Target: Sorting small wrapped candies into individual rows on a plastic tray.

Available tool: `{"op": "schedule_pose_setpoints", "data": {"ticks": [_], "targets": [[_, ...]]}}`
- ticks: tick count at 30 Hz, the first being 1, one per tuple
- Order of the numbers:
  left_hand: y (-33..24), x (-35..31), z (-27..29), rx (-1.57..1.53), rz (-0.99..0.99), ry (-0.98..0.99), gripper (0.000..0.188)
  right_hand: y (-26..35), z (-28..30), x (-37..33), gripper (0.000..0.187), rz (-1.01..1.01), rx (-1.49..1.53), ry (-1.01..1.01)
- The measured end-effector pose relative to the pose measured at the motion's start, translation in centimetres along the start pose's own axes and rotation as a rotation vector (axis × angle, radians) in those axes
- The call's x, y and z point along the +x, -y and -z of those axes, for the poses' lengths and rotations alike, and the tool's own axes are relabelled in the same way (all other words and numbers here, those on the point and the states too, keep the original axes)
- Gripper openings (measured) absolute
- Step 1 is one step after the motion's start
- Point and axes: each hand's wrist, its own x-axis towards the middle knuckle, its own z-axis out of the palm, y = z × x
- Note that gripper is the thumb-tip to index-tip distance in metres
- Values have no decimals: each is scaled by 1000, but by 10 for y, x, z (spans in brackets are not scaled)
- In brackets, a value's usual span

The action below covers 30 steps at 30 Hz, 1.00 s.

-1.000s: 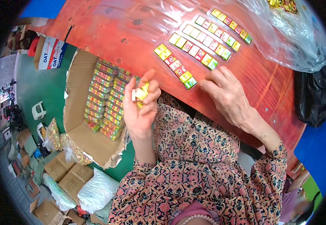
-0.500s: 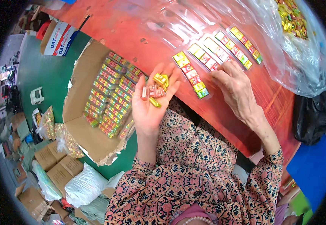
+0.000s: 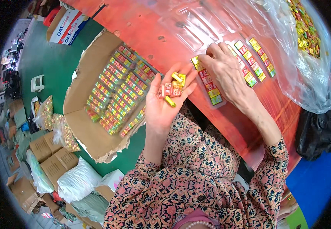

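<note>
Left hand (image 3: 160,105) was palm-up, fingers spread, probably keeping candies (image 3: 176,90) handy; right hand (image 3: 226,72) curled over left trays (image 3: 213,92), couldn't see whether gripping.

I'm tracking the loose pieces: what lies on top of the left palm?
Small yellow wrapped pieces and reddish wrapped pieces lie on the open left hand. Their undersides, and anything directly beneath them, are covered.

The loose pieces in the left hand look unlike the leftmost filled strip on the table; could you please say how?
The loose pieces lie jumbled on the open left hand, while the leftmost filled strip holds its pieces in line on the red table. The loose pieces show yellow and red, whereas the leftmost filled strip also has a green end piece. Both include small wrapped pieces.
</note>
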Motion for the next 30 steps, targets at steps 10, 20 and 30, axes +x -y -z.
{"op": "schedule_pose_setpoints", "data": {"ticks": [10, 20, 30], "targets": [[2, 1, 1, 113, -22, -16, 48, 0, -4, 0, 17, -36, 49, -29], [2, 3, -1, 162, -44, -45, 49, -10, -1, 3, 15, -36, 151, -22], [9, -1, -14, 277, -118, -155, 47, -5, 10, 14, 16, 10, 141, 23]]}}
